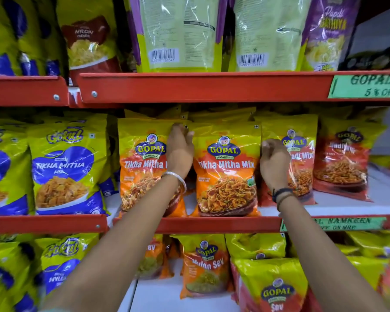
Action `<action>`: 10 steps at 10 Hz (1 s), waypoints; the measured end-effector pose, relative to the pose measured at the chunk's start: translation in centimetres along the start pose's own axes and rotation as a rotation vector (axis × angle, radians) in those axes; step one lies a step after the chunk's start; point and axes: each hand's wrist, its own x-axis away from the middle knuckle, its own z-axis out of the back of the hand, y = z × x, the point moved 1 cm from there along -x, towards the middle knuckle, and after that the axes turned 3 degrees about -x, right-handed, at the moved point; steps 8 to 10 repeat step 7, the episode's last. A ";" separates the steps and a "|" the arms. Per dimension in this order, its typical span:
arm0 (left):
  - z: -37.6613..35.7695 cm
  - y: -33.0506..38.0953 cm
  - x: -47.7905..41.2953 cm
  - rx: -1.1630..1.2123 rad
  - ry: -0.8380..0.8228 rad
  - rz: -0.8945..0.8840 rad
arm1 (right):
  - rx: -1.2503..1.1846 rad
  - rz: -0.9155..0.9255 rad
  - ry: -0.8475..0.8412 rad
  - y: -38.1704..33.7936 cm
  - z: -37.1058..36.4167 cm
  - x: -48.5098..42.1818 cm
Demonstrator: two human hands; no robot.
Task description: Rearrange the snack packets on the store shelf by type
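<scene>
An orange and yellow Gopal Tikha Mitha Mix packet (225, 167) stands upright at the middle of the centre shelf (212, 224). My left hand (179, 152) pinches its top left edge, in front of a second Tikha Mitha Mix packet (142, 167) on the left. My right hand (274, 164) has its fingers curled around the packet's right edge, covering part of a red and yellow Gopal mix packet (302, 158). Another red mix packet (342, 158) stands further right.
Blue and yellow Gokul Tikha Mitha packets (65, 167) fill the centre shelf's left part. The upper shelf (200, 86) carries green packets turned back to front (180, 34). Nylon Sev (204, 266) and Sev packets (273, 287) stand on the lower shelf. Green offer labels (367, 86) hang on the shelf edges.
</scene>
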 end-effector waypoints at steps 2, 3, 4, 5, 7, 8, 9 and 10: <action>-2.4 -1.1 9.5 -0.301 -0.106 -0.619 | 0.135 0.407 -0.128 -1.3 -2.1 9.3; -3.9 -3.4 11.6 -0.360 -0.208 -0.589 | 0.301 0.411 -0.192 0.0 -3.3 10.6; -4.3 -4.5 11.9 -0.388 -0.250 -0.530 | 0.392 0.385 -0.227 0.6 -3.6 10.7; -4.2 -4.4 11.8 -0.422 -0.274 -0.523 | 0.434 0.367 -0.249 0.4 -3.5 10.7; -1.7 -3.7 12.1 -0.365 -0.306 -0.510 | 0.424 0.313 -0.254 -1.5 -2.7 11.8; -1.7 -3.7 12.1 -0.365 -0.306 -0.510 | 0.424 0.313 -0.254 -1.5 -2.7 11.8; -1.7 -3.7 12.1 -0.365 -0.306 -0.510 | 0.424 0.313 -0.254 -1.5 -2.7 11.8; -1.7 -3.7 12.1 -0.365 -0.306 -0.510 | 0.424 0.313 -0.254 -1.5 -2.7 11.8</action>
